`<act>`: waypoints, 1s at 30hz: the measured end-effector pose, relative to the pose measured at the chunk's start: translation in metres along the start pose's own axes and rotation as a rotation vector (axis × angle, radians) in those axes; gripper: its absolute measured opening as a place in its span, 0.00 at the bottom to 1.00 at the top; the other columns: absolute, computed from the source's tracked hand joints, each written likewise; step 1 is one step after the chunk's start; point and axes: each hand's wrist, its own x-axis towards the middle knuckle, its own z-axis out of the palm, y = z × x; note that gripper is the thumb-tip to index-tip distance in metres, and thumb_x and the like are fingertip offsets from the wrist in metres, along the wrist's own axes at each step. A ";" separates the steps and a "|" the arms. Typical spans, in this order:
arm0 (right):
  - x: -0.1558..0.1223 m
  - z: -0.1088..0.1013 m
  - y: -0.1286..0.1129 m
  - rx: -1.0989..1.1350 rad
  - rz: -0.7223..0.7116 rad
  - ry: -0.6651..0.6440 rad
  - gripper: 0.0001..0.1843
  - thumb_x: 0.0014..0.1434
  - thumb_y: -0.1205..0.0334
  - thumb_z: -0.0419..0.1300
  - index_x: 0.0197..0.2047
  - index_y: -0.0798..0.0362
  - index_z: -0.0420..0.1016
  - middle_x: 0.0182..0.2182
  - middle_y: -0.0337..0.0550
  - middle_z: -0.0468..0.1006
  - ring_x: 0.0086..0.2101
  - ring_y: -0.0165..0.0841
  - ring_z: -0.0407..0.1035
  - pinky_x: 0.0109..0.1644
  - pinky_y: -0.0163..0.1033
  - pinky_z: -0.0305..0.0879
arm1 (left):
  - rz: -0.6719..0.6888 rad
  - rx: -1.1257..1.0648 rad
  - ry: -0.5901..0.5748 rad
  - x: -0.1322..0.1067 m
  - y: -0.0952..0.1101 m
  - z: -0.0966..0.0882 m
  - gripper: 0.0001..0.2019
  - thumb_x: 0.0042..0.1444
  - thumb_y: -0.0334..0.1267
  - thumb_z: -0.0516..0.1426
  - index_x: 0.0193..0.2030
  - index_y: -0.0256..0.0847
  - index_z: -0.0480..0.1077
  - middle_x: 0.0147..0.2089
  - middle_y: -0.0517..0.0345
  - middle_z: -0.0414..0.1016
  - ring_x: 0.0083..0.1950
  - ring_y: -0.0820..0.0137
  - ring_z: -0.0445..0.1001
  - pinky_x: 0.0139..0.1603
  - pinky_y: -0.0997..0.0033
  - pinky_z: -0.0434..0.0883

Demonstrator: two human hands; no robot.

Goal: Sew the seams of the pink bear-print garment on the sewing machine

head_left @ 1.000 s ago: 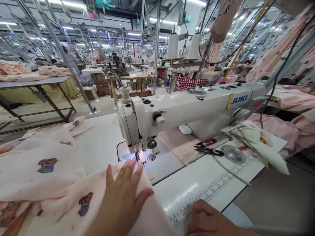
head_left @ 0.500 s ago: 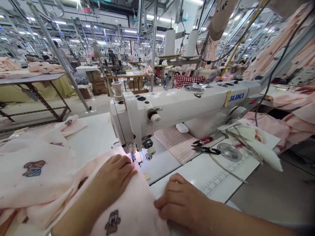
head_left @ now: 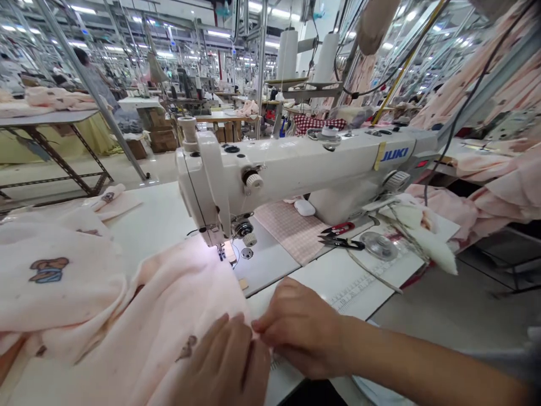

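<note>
1. Ceiling lights glow over a busy sewing hall; white thread cones stand between 12 and 1 o'clock.
2. Pale pink printed cloth spreads around 8 o'clock on the white table, reaching the sewing machine's presser foot.
3. Left hand, between 6 and 7, lies on the cloth, fingers together; I cannot tell whether it grips.
4. Right hand, between 5 and 6, pinches the cloth's edge.
5. Black thread snips lie near 4.
</note>
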 end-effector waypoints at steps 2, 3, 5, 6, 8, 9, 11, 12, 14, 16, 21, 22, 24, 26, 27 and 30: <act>-0.011 -0.005 0.000 -0.161 -0.043 -0.231 0.08 0.60 0.69 0.52 0.42 0.55 0.68 0.40 0.45 0.79 0.37 0.32 0.68 0.41 0.41 0.58 | 0.175 0.009 -0.023 -0.012 -0.006 0.002 0.09 0.59 0.27 0.50 0.38 0.42 0.70 0.39 0.58 0.76 0.44 0.68 0.76 0.52 0.66 0.69; -0.015 -0.007 -0.001 -0.221 -0.042 -0.306 0.08 0.60 0.69 0.52 0.43 0.55 0.69 0.43 0.47 0.78 0.38 0.33 0.68 0.41 0.42 0.58 | 0.231 0.012 -0.039 -0.017 -0.009 0.002 0.10 0.61 0.28 0.49 0.39 0.42 0.71 0.41 0.60 0.77 0.46 0.69 0.76 0.55 0.66 0.68; -0.019 -0.010 -0.004 -0.289 -0.034 -0.382 0.09 0.61 0.68 0.52 0.44 0.57 0.70 0.47 0.49 0.76 0.39 0.34 0.67 0.43 0.43 0.57 | 0.255 0.001 -0.073 -0.023 -0.015 0.003 0.10 0.62 0.29 0.49 0.42 0.44 0.71 0.44 0.61 0.77 0.50 0.70 0.75 0.60 0.64 0.65; -0.019 -0.011 -0.005 -0.309 -0.032 -0.396 0.09 0.62 0.67 0.52 0.44 0.57 0.70 0.48 0.50 0.76 0.39 0.34 0.67 0.43 0.44 0.56 | 0.243 0.001 -0.083 -0.024 -0.019 0.004 0.10 0.62 0.29 0.50 0.43 0.45 0.70 0.45 0.62 0.77 0.51 0.70 0.75 0.62 0.63 0.64; -0.014 -0.011 -0.003 -0.341 -0.033 -0.397 0.08 0.64 0.65 0.52 0.44 0.56 0.71 0.50 0.48 0.75 0.38 0.33 0.66 0.43 0.43 0.55 | 0.298 0.014 -0.099 -0.020 -0.031 0.005 0.10 0.62 0.31 0.51 0.45 0.46 0.70 0.47 0.63 0.76 0.52 0.72 0.74 0.64 0.65 0.62; -0.010 -0.010 0.001 -0.357 -0.038 -0.395 0.09 0.65 0.64 0.52 0.44 0.56 0.71 0.50 0.47 0.75 0.38 0.32 0.66 0.42 0.43 0.55 | 0.341 0.024 -0.106 -0.016 -0.039 0.004 0.09 0.63 0.35 0.51 0.45 0.47 0.71 0.47 0.63 0.76 0.51 0.73 0.74 0.64 0.66 0.62; 0.001 -0.008 0.011 -0.381 -0.059 -0.388 0.09 0.66 0.63 0.51 0.44 0.56 0.72 0.49 0.45 0.75 0.37 0.32 0.65 0.41 0.43 0.54 | 0.407 0.029 -0.117 -0.004 -0.055 0.003 0.12 0.63 0.46 0.51 0.45 0.46 0.71 0.46 0.61 0.77 0.49 0.72 0.74 0.61 0.69 0.63; 0.007 -0.006 0.018 -0.388 -0.074 -0.385 0.10 0.66 0.63 0.51 0.44 0.56 0.72 0.48 0.44 0.76 0.37 0.31 0.64 0.40 0.43 0.53 | 0.408 0.024 -0.136 0.002 -0.063 0.001 0.15 0.61 0.51 0.51 0.44 0.46 0.72 0.46 0.60 0.77 0.48 0.71 0.75 0.59 0.70 0.65; 0.018 -0.002 0.032 -0.380 -0.090 -0.377 0.10 0.66 0.64 0.52 0.44 0.55 0.72 0.46 0.42 0.77 0.36 0.31 0.63 0.40 0.43 0.52 | 0.381 0.009 -0.219 0.014 -0.077 -0.003 0.19 0.58 0.56 0.52 0.45 0.46 0.72 0.47 0.59 0.77 0.48 0.68 0.75 0.53 0.69 0.69; 0.029 0.001 0.045 -0.350 -0.070 -0.360 0.09 0.65 0.62 0.53 0.44 0.54 0.73 0.44 0.40 0.77 0.38 0.31 0.63 0.41 0.43 0.52 | 0.331 -0.004 -0.372 0.023 -0.088 -0.007 0.19 0.57 0.54 0.53 0.49 0.47 0.70 0.51 0.58 0.76 0.49 0.65 0.74 0.50 0.65 0.72; 0.040 0.008 0.059 -0.335 0.055 -0.303 0.10 0.65 0.58 0.54 0.41 0.50 0.76 0.38 0.40 0.74 0.35 0.31 0.61 0.42 0.42 0.52 | 0.204 -0.035 -0.591 0.031 -0.103 -0.011 0.20 0.60 0.51 0.52 0.56 0.49 0.65 0.59 0.56 0.70 0.54 0.60 0.71 0.52 0.55 0.72; 0.040 0.009 0.060 -0.334 0.064 -0.287 0.11 0.65 0.58 0.54 0.40 0.50 0.76 0.37 0.40 0.73 0.33 0.31 0.60 0.41 0.41 0.52 | 0.201 -0.049 -0.597 0.031 -0.104 -0.010 0.19 0.60 0.50 0.51 0.56 0.49 0.64 0.59 0.56 0.69 0.55 0.60 0.71 0.53 0.55 0.72; 0.039 0.010 0.061 -0.328 0.055 -0.255 0.11 0.65 0.58 0.53 0.41 0.51 0.76 0.35 0.41 0.72 0.30 0.30 0.58 0.39 0.41 0.51 | 0.205 -0.079 -0.597 0.032 -0.106 -0.010 0.18 0.61 0.48 0.51 0.56 0.49 0.64 0.59 0.56 0.69 0.55 0.61 0.70 0.54 0.55 0.71; 0.038 0.011 0.061 -0.329 0.034 -0.224 0.12 0.65 0.58 0.53 0.40 0.51 0.77 0.33 0.41 0.72 0.29 0.30 0.56 0.38 0.40 0.50 | 0.200 -0.098 -0.592 0.032 -0.106 -0.010 0.16 0.61 0.44 0.51 0.55 0.50 0.65 0.58 0.57 0.70 0.54 0.62 0.70 0.55 0.55 0.70; 0.038 0.012 0.061 -0.331 0.027 -0.218 0.12 0.65 0.58 0.53 0.39 0.52 0.77 0.32 0.41 0.71 0.29 0.30 0.56 0.38 0.40 0.50 | 0.193 -0.103 -0.592 0.031 -0.106 -0.010 0.15 0.61 0.43 0.51 0.55 0.51 0.65 0.58 0.58 0.70 0.54 0.62 0.70 0.54 0.55 0.70; 0.038 0.013 0.062 -0.340 0.030 -0.222 0.12 0.65 0.59 0.53 0.38 0.52 0.77 0.31 0.41 0.71 0.29 0.31 0.56 0.38 0.40 0.49 | 0.173 -0.116 -0.601 0.029 -0.107 -0.008 0.15 0.61 0.41 0.51 0.55 0.52 0.65 0.58 0.59 0.69 0.54 0.62 0.70 0.54 0.55 0.70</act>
